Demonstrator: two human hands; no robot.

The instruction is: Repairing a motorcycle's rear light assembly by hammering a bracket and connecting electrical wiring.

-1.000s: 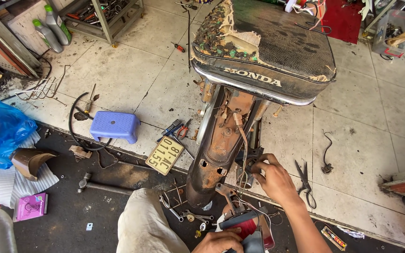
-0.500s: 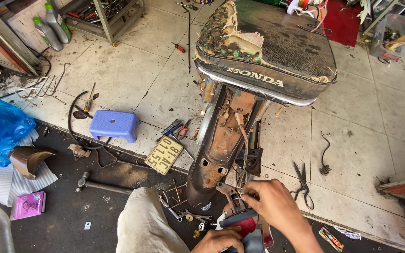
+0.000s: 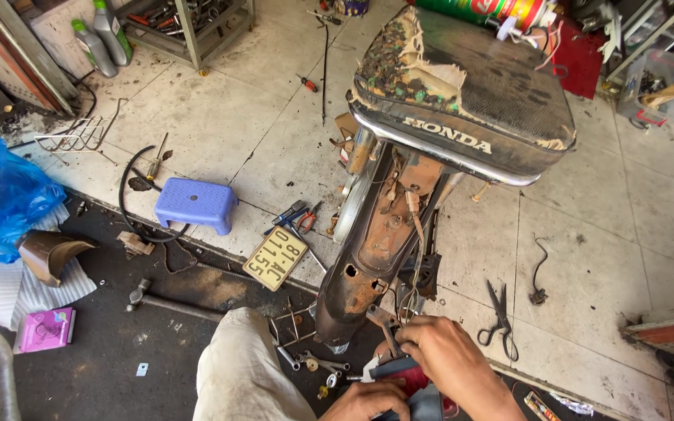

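The right hand (image 3: 450, 355) moves down from the wiring beside the rusty rear fender (image 3: 368, 273) to the red tail light (image 3: 415, 386) near the left hand (image 3: 368, 404).

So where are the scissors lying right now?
In the head view the black scissors lie flat on the pale tiled floor, to the right of the motorbike's rusty rear mudguard, just beyond the right hand and near a short black cable piece.

Bright, even daylight on the pale tile floor (image 3: 220, 117), soft short shadows. Dark mat (image 3: 118, 343) near me reads dimmer. Sharp focus overall; slight wide-angle bend at edges. My right hand (image 3: 450, 355) is slightly motion-blurred.
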